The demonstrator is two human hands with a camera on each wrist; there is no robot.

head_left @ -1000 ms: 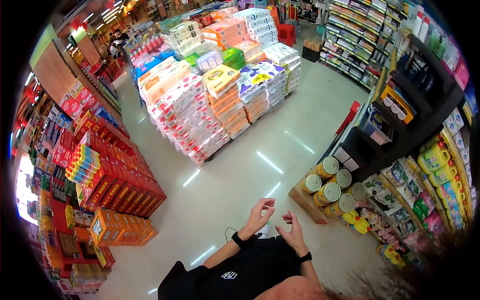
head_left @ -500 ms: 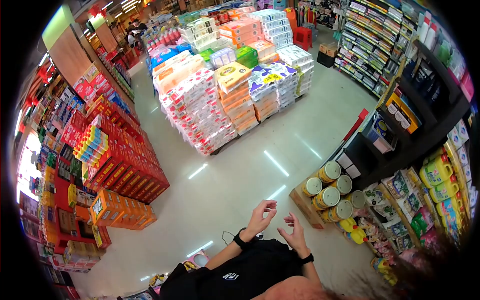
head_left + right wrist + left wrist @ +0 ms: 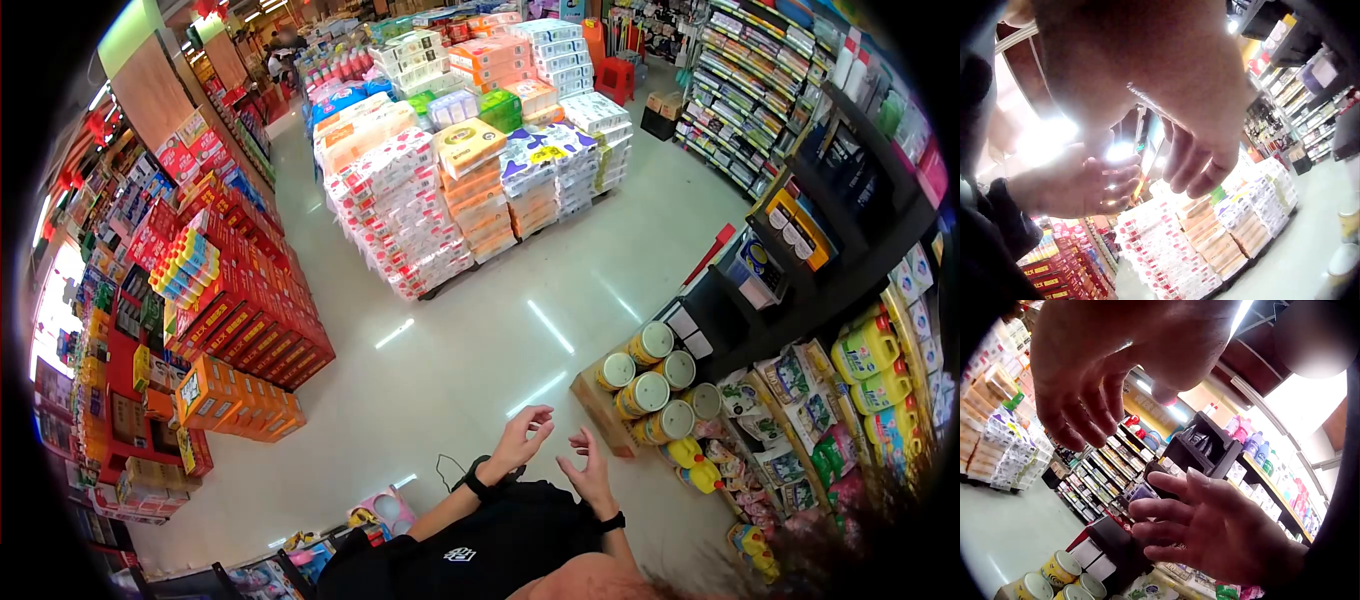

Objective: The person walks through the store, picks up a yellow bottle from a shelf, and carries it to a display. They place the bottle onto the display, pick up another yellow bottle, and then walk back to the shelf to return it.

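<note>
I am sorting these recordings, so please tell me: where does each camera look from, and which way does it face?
Head: worn on the head, facing forward and down at floor and packs; shows left hand, right hand, forearms, shirt.
Left wrist: on that wrist, facing forward-right to shelves and cans; left hand large above, right hand below.
Right wrist: on that wrist, facing forward to packs and red boxes; right hand large above, left hand beside it.
Both wrist views share the packs and both hands.
</note>
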